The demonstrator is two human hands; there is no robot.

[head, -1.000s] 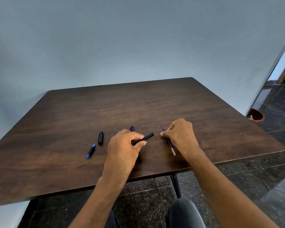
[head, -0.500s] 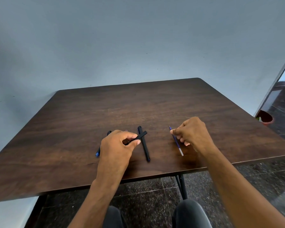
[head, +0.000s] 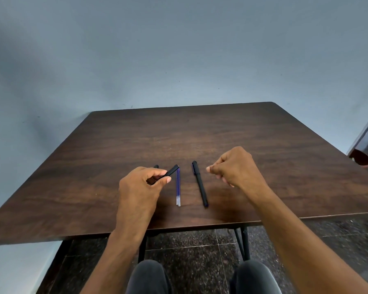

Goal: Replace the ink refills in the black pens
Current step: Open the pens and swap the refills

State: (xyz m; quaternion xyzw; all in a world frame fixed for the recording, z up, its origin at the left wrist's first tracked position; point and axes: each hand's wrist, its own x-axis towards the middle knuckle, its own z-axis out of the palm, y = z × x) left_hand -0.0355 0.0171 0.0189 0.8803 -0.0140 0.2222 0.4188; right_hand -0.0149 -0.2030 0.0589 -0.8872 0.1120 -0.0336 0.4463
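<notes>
The left hand (head: 142, 187) pinched a matte black pen barrel (head: 172, 171), its end aimed at 2 o'clock. Two blue refills (head: 178, 187) lay at the worktop's (head: 285, 166) 6 o'clock beside a capped black pen (head: 200, 183). The right hand (head: 238, 168) was curled, holding nothing.

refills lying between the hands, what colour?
Blue refills with clear near ends, head view.

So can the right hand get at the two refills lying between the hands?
Probably yes: the right hand holds nothing I can see, and only the black pen lies between it and the refills.
</notes>
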